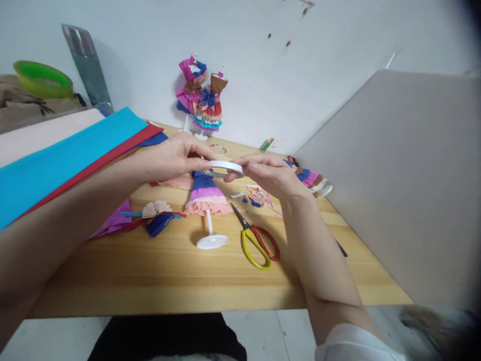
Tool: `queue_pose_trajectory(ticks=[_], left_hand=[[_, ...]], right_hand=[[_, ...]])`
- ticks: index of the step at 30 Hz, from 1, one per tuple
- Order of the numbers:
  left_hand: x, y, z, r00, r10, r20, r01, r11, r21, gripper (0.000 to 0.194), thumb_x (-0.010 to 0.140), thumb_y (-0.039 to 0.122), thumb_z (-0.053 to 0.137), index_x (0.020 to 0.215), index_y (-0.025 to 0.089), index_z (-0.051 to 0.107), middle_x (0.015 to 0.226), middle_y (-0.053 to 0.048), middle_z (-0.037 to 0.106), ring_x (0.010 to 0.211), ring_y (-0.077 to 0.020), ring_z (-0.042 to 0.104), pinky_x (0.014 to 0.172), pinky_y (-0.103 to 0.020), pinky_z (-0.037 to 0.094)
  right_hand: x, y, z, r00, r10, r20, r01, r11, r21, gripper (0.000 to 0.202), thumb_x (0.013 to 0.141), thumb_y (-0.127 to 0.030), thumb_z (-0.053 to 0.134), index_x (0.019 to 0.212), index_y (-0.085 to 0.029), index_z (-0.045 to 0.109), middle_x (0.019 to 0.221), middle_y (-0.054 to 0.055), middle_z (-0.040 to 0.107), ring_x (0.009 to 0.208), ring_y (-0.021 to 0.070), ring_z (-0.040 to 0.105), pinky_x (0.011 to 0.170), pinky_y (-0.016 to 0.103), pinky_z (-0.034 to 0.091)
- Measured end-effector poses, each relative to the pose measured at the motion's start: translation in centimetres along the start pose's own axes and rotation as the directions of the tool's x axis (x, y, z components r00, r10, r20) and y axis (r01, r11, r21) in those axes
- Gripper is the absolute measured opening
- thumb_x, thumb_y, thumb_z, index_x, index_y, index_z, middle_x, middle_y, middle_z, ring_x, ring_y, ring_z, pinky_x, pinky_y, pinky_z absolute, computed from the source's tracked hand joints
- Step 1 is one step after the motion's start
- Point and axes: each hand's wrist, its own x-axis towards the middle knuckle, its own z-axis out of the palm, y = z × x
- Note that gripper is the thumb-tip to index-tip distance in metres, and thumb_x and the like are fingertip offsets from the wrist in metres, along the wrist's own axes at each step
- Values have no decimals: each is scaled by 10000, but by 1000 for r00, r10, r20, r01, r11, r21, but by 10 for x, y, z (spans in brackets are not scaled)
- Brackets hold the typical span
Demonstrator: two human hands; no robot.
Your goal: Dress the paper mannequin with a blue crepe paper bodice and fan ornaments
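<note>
A narrow roll of white tape point(228, 165) is held level above the table between both my hands. My left hand point(188, 156) pinches its left edge between thumb and fingers. At its right edge, my right hand point(268, 174) grips with the thumb on top and fingertips underneath. Below and behind them is a small dress form in a tiered crepe-paper dress point(208, 195) of blue, purple and pink, on a white round base point(212, 242). Its upper part is hidden by my hands and the roll. Scissors point(246, 233) with one red and one yellow handle lie to its right.
Crepe-paper sheets point(75, 155) are stacked at left. Paper rosettes and strips point(157, 210) lie nearby. Two dressed forms point(192, 87) stand against the wall; another paper dress point(308, 176) lies at right. Paper scraps point(257, 195) are scattered mid-table. A grey panel point(394, 175) borders the right side.
</note>
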Motion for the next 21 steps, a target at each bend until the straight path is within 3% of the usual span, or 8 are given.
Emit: queue_pose_trajectory(ticks=[3, 7, 12, 17, 21], left_hand=[[3, 1, 0, 995, -47, -84, 45, 999, -20, 195, 695, -11, 673, 772, 134, 777, 683, -7, 708, 693, -123, 639, 600, -152, 412], [7, -10, -3, 960, -40, -277, 43, 999, 4, 139, 705, -1, 675, 717, 135, 703, 647, 6, 658, 586, -94, 583, 572, -170, 428], [8, -14, -5, 967, -75, -242, 82, 996, 18, 210, 776, 24, 601, 624, 168, 609, 542, 6, 583, 479, -99, 524, 505, -206, 405], [0, -2, 9, 978, 24, -205, -9, 997, 77, 268, 870, 134, 551, 625, 166, 651, 577, -17, 602, 529, -118, 538, 525, -229, 383], [-7, 6, 25, 938, 188, -290, -109, 957, 268, 118, 812, 116, 644, 779, 178, 739, 741, -17, 667, 704, -143, 575, 630, -237, 399]], right_hand=[[-1, -2, 3, 1000, 6, -1, -6, 997, -71, 335, 767, -451, 761, 992, -204, 772, 785, 29, 759, 817, 200, 688, 848, 354, 524], [-1, -5, 8, 995, -12, -102, -4, 988, -154, 271, 792, -390, 724, 975, -195, 773, 753, 20, 746, 787, 185, 678, 830, 340, 521], [0, -8, 12, 984, -34, -175, 2, 984, -181, 169, 811, -309, 662, 851, -185, 769, 756, 21, 737, 788, 172, 668, 857, 338, 497], [0, -13, 21, 978, -38, -207, -7, 977, -212, 152, 811, -280, 645, 856, -199, 766, 737, 2, 725, 758, 164, 651, 832, 325, 499], [0, -16, 32, 973, -68, -219, 17, 974, -224, 187, 822, -274, 635, 926, -187, 763, 720, 5, 712, 751, 168, 644, 813, 325, 502]])
